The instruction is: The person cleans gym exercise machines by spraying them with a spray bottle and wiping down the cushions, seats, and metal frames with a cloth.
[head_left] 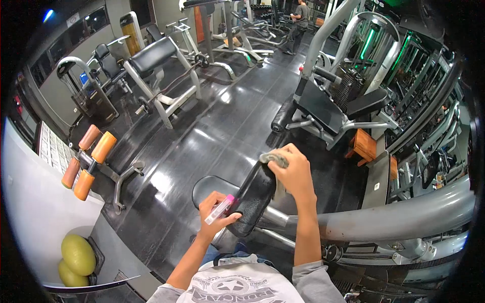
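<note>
My left hand (pixel 208 206) is closed around a small clear bottle with a pink cap (pixel 219 210), tilted up to the right. Its thumb rests against the lower left side of a black padded backrest (pixel 252 199). At the far upper end of that pad, my right hand (pixel 295 174) pinches a crumpled grey cloth (pixel 274 160) against the edge. Part of the cloth is hidden behind my fingers. Beyond my left hand lies a rounded black seat (pixel 214 189), partly covered by the pad.
A thick grey machine tube (pixel 394 212) runs close on my right. Ahead stand a leg machine (pixel 323 108), a wooden box (pixel 362 146) and a preacher curl bench (pixel 154 55). Orange foam rollers (pixel 103 147) and green exercise balls (pixel 78 254) are at left. Another person (pixel 299 25) stands far back.
</note>
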Motion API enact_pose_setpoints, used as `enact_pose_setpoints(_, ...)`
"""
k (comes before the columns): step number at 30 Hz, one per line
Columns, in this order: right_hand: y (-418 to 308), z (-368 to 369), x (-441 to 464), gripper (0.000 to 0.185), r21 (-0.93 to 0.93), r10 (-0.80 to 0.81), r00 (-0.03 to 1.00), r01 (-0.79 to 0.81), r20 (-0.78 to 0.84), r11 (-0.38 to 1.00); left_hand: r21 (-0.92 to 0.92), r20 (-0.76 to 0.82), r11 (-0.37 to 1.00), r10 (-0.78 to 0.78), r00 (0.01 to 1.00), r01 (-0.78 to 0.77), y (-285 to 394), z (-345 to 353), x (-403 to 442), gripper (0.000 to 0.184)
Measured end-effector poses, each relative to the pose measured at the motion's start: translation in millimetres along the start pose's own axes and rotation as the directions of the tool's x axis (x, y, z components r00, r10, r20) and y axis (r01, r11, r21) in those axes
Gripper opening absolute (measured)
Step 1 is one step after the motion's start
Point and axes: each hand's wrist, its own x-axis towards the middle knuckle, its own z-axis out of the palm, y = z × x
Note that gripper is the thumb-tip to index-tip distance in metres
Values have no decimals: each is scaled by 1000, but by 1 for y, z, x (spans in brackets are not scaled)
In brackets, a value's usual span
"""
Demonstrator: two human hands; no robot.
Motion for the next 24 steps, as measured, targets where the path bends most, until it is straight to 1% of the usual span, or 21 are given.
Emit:
enact_pose_setpoints(2, 5, 2, 7, 22, -51, 85, 996, -86, -15, 995, -78, 3, 994, -79, 997, 79, 1, 1, -1, 49)
enact_pose_setpoints(4, -3, 1, 6, 23, -40, 109, 994, -109, 7, 993, -86, 3, 994, -73, 997, 73, 0, 2, 0, 48)
enact_pose_setpoints(6, -14, -1, -1, 22, -114, 27, 998, -22, 50, 993, -94, 4, 994, -61, 998, 61, 1, 2, 1, 48)
enact_pose_setpoints(7, -19, -2, -7, 22, -113, 29, 998, -23, 51, 993, -93, 2, 993, -78, 997, 78, 3, 1, 1, 48)
enact_pose_setpoints(9, -28, -4, -24, 25, -138, -119, 990, 128, 73, 982, -92, 0, 991, -97, 995, 96, 7, 1, 0, 47)
enact_pose_setpoints(10, -34, -3, -34, 25, -138, -117, 990, 126, 74, 982, -74, -15, 992, -107, 994, 106, 8, 2, -2, 47)
enact_pose_setpoints(12, -47, 2, -54, 31, -260, -245, 962, 269, 122, 927, -54, -28, 991, -120, 992, 119, 9, 3, -4, 47)
enact_pose_setpoints(13, -52, 5, -66, 31, -258, -241, 962, 266, 125, 929, -71, -31, 990, -125, 992, 122, 9, 3, -4, 47)
enact_pose_setpoints(15, -58, 9, -83, 33, -294, -372, 908, 415, 192, 861, -84, -31, 988, -130, 991, 127, 9, 3, -3, 47)
enact_pose_setpoints(16, -56, 9, -84, 33, -291, -371, 909, 413, 190, 863, -106, -27, 988, -120, 992, 116, 10, 2, -1, 46)
enact_pose_setpoints(18, -48, 4, -86, 33, -240, -448, 858, 504, 253, 830, -122, -24, 987, -107, 994, 104, 12, 0, -1, 45)
enact_pose_setpoints(19, -41, 0, -77, 33, -189, -439, 866, 485, 239, 854, -102, -4, 988, -113, 994, 112, 12, -2, -1, 44)
enact_pose_setpoints(20, -37, -2, -67, 33, -186, -441, 866, 486, 238, 854, -82, 13, 989, -121, 993, 121, 12, -4, -2, 43)
enact_pose_setpoints(22, -32, -4, -48, 32, -213, -346, 925, 374, 160, 903, -67, 25, 989, -133, 991, 135, 17, -6, -1, 42)
enact_pose_setpoints(23, -29, -4, -37, 32, -210, -346, 924, 375, 162, 903, -54, 36, 988, -146, 989, 148, 19, -8, -2, 41)
enact_pose_setpoints(24, -26, -3, -27, 30, -182, -250, 959, 271, 133, 945, -51, 35, 988, -147, 989, 148, 20, -9, -3, 41)
